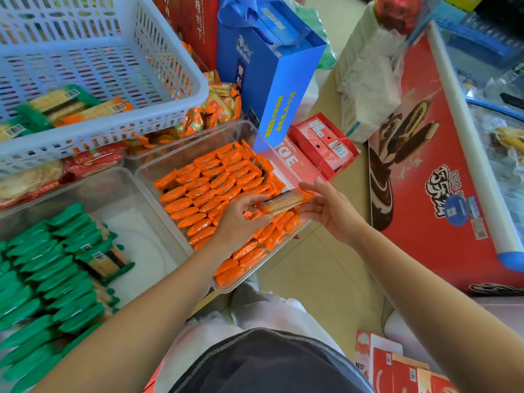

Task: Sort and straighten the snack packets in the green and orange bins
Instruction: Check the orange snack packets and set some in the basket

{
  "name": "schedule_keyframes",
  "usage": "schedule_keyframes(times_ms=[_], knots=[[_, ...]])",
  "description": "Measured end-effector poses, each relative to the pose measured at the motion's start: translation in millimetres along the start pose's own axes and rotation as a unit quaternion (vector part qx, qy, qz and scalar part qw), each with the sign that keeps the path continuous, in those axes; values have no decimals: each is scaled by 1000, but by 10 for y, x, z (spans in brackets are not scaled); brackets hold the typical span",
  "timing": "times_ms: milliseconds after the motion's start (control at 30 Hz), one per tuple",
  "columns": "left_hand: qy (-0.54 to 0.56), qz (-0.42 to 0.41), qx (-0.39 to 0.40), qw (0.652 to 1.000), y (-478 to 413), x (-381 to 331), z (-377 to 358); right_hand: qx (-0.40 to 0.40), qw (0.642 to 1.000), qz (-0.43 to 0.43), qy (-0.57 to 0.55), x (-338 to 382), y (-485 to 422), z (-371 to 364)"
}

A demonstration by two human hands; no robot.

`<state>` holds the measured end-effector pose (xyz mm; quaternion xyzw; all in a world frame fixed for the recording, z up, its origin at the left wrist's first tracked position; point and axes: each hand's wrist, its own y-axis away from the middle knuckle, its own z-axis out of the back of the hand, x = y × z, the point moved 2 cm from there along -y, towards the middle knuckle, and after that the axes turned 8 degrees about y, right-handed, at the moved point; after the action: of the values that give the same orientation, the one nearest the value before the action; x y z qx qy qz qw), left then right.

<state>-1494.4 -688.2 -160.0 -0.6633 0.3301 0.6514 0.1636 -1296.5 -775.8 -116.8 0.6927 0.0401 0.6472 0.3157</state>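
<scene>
One orange-ended cracker packet (pixel 283 201) is held flat between both hands above the right edge of a clear bin (pixel 147 173) filled with rows of orange packets (pixel 209 191). My left hand (pixel 241 219) pinches its left end; my right hand (pixel 329 211) supports its right end with fingers spread. To the left, a second clear bin (pixel 119 188) holds rows of green packets (pixel 48 270), with bare white floor in its far right part. One green packet (pixel 105 259) lies face up across the rows.
A white lattice basket (pixel 113 66) at top left holds a few green and orange packets. Loose orange snacks (pixel 218 109) pile behind the bins. A blue gift bag (pixel 266 69), red boxes (pixel 323 143) and a red freezer (pixel 431 165) stand to the right.
</scene>
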Motion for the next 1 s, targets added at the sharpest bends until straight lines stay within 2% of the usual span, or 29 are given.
schedule_keyframes(times_ms=[200, 300, 433, 533, 600, 733, 867, 1000], knots=[[-142, -55, 39, 988, -167, 88, -142, -73, 983, 74, 151, 82, -56, 163], [-264, -90, 53, 959, -256, 139, -216, -148, 934, 138, 294, 76, -106, 304], [-463, -141, 127, 866, -337, 249, -334, -180, 850, 215, 446, 48, -123, 331], [-548, -171, 187, 797, -368, 387, -390, -153, 785, 286, 528, 4, -129, 282], [-588, -186, 195, 763, -379, 505, -378, -142, 750, 310, 568, -55, -160, 283], [-594, -225, 188, 749, -386, 614, -331, -129, 718, 336, 595, -137, -235, 269], [-585, -237, 183, 753, -404, 613, -312, -134, 699, 327, 621, -177, -317, 216], [-587, -247, 184, 749, -387, 607, -261, -133, 653, 342, 662, -224, -383, 157]])
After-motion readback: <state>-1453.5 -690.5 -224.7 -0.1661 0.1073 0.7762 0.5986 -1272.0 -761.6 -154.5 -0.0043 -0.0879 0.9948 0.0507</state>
